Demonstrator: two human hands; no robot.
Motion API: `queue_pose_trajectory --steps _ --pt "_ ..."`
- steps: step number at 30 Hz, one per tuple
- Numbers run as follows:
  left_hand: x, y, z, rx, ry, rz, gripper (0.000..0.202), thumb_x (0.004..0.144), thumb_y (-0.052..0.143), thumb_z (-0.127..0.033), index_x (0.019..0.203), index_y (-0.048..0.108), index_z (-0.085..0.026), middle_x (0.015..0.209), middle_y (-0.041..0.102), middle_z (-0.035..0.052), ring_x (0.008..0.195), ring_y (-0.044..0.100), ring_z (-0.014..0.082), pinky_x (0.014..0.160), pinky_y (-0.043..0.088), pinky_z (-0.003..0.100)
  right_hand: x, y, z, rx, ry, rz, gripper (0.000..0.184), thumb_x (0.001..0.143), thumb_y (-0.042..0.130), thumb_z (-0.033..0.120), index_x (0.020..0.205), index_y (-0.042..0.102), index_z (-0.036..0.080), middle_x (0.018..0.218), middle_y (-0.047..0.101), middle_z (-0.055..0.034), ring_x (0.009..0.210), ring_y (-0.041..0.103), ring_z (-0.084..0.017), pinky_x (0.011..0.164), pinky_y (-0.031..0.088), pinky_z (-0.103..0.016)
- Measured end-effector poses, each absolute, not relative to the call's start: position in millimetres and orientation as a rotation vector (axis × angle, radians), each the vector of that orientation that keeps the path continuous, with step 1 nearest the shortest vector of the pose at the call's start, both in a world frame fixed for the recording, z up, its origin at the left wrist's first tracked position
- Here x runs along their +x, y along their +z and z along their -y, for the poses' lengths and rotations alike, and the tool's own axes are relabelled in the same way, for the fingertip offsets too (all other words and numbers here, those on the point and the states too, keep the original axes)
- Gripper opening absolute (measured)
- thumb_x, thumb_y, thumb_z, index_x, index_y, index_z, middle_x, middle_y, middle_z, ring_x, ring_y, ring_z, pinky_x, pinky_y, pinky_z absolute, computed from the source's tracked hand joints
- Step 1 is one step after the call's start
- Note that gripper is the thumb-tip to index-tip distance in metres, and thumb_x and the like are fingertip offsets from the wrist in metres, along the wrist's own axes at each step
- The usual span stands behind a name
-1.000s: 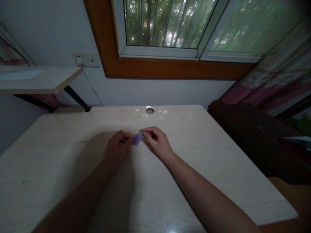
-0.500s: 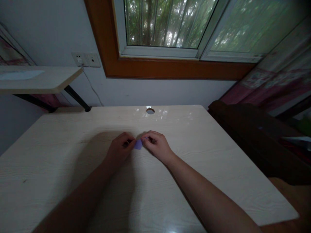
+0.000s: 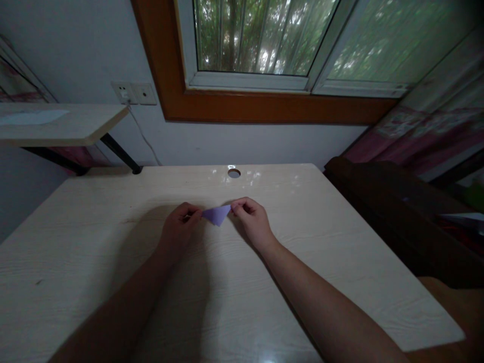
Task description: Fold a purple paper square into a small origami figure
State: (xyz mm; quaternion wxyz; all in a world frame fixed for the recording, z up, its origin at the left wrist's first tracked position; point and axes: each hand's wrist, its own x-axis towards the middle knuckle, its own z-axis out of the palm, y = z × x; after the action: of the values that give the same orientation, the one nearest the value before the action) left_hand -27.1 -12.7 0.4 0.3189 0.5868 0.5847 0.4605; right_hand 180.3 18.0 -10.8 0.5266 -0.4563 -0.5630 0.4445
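A small piece of folded purple paper (image 3: 217,215) is stretched between my two hands, just above the pale wood-grain table (image 3: 242,292). It looks like a triangle with its point toward me. My left hand (image 3: 180,224) pinches the left corner between thumb and forefinger. At the right corner, slightly higher in the view, my right hand (image 3: 252,218) pinches the paper the same way. The corners themselves are partly covered by the fingertips.
A round cable hole (image 3: 234,173) is near the table's back edge. On the left a raised shelf (image 3: 91,128) stands on black legs, with a white cable (image 3: 143,136) hanging behind. Dark wooden furniture (image 3: 378,217) borders the right side, below a curtain (image 3: 423,116).
My hands have moved apart, the left one leftward and the right one rightward and up. More of the purple paper shows between them, now as a wider triangle.
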Motion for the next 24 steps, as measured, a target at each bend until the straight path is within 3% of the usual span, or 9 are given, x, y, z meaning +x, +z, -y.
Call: queue_pose_trajectory --steps 7,11,17,21,24 --pt "-32 -2 8 1.394 1.322 -1.601 0.017 0.085 0.058 -0.032 0.078 0.063 -0.018 0.07 0.06 -0.0011 0.068 0.057 0.0137 0.066 0.047 0.025 181 -10 -22 -1.112 1.032 1.154 0.011 0.077 0.064 0.029 0.074 0.067 0.018 0.068 0.063 0.0004 0.065 0.055 -0.014 0.065 0.042 -0.027" --pt "-32 -5 9 1.491 1.405 -1.578 0.015 0.086 0.056 -0.028 0.097 0.063 -0.02 0.094 0.064 0.0029 0.084 0.062 0.016 0.076 0.052 0.029 181 -12 -23 -1.111 1.069 1.175 0.011 0.077 0.064 0.029 0.074 0.067 0.018 0.067 0.062 0.0005 0.064 0.054 -0.014 0.064 0.042 -0.026" --pt "-22 -8 13 2.007 1.284 -1.418 0.041 0.083 0.059 -0.016 0.122 0.058 -0.027 0.127 0.054 0.0076 0.12 0.052 0.0235 0.096 0.051 0.04 180 -12 -20 -1.07 1.147 1.206 0.01 0.076 0.065 0.028 0.075 0.067 0.018 0.067 0.064 0.0006 0.062 0.054 -0.013 0.061 0.041 -0.025" --pt "-18 -11 13 2.244 1.147 -1.393 0.049 0.082 0.063 -0.015 0.129 0.054 -0.028 0.128 0.054 0.0084 0.121 0.05 0.0257 0.107 0.042 0.047 180 -9 -18 -1.032 1.224 1.241 0.013 0.077 0.065 0.031 0.077 0.068 0.019 0.069 0.066 -0.0003 0.061 0.054 -0.013 0.06 0.042 -0.026" --pt "-18 -14 13 2.232 1.105 -1.375 0.052 0.085 0.062 -0.018 0.134 0.05 -0.028 0.125 0.053 0.009 0.116 0.052 0.0243 0.102 0.046 0.045 180 -9 -18 -0.997 1.262 1.238 0.012 0.078 0.066 0.031 0.077 0.068 0.019 0.07 0.068 -0.0008 0.061 0.055 -0.013 0.059 0.042 -0.026"
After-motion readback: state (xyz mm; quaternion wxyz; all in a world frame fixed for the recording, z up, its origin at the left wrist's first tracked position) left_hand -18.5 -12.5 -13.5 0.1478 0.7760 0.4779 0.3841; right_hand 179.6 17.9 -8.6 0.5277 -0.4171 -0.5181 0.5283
